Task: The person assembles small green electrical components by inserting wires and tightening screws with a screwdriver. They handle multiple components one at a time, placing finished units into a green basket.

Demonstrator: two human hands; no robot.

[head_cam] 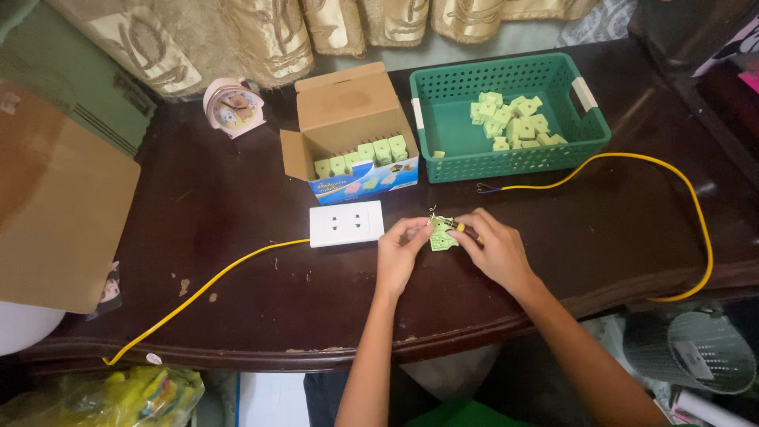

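Both hands meet over one small pale green plastic part [443, 235] at the near middle of a dark wooden table [237, 229], seen from the head camera; the left hand [399, 255] has its fingers closed on the part's left edge, apparently to steady it just above the tabletop; the right hand [496, 249] is closed around a slim tool with a yellow handle [466, 229], its tip meeting the part's upper right, where thin metal pins seem to stick up, though they are too small to be sure. Just left of the part lies a white socket block [346, 223], flat on the table; a yellow cable [205, 285] runs from it toward the near left edge. Behind the part stands an open cardboard box [348, 126] with a row of similar green pieces upright inside. Behind and to the right of the part sits a green perforated basket [510, 162] holding a loose heap of the same pieces. A second yellow cable [696, 213] loops right of the part, its bare end near the basket. A pink alarm clock [233, 107] stands far behind and left.
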